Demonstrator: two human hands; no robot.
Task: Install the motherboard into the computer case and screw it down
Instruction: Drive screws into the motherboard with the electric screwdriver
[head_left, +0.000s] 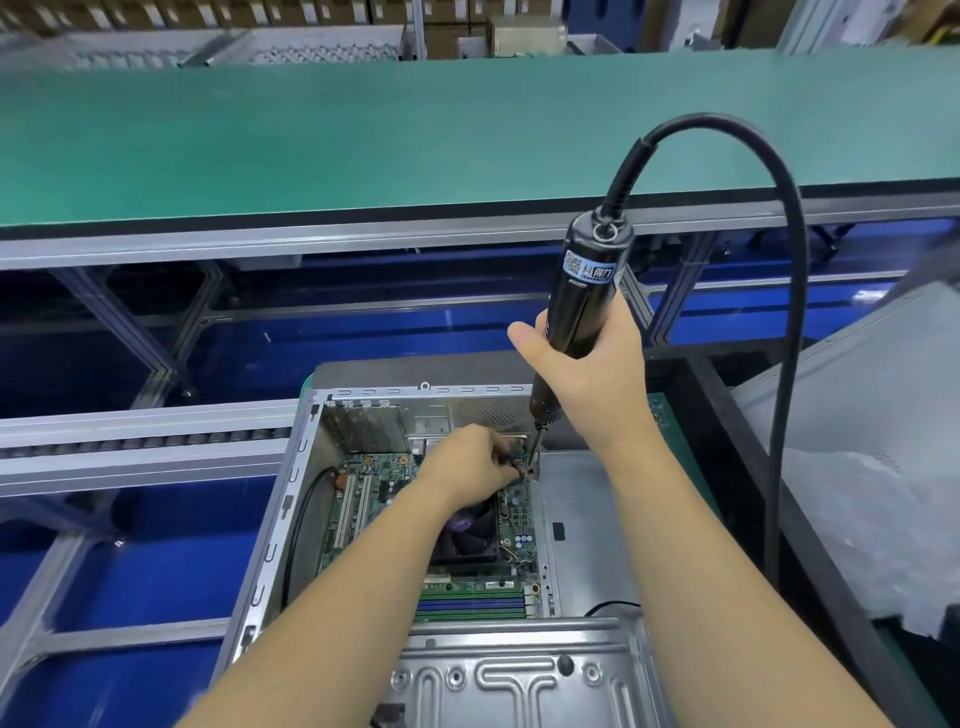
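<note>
Standing over the open computer case (291, 499), the person has the motherboard (384, 493) already lying flat inside it, green face up, with its fan near the middle and the memory slots along the near edge. What matters now is the far right corner of the board. The right hand (587, 374) is wrapped firmly around the black body of an electric screwdriver (582, 296), thumb stretched out to the side, and the tool's long axis runs steeply down and slightly toward the left, so its thin bit (535, 447) comes down on that corner from above. The left hand (467, 462) sits low on the board just beside the bit tip, fingers curled in a pinch at that spot; it seems to be steadying a screw or the bit itself, but whatever it holds is too small and too hidden to name. So the fastening point lies directly under the bit and right at the left fingertips, nearer to the left hand than to the right, which is well above it on the handle. A thick black cable (779, 312) loops from the top of the screwdriver and drops off to the right. My guess is the next move needs the bit held true along that steep line.
</note>
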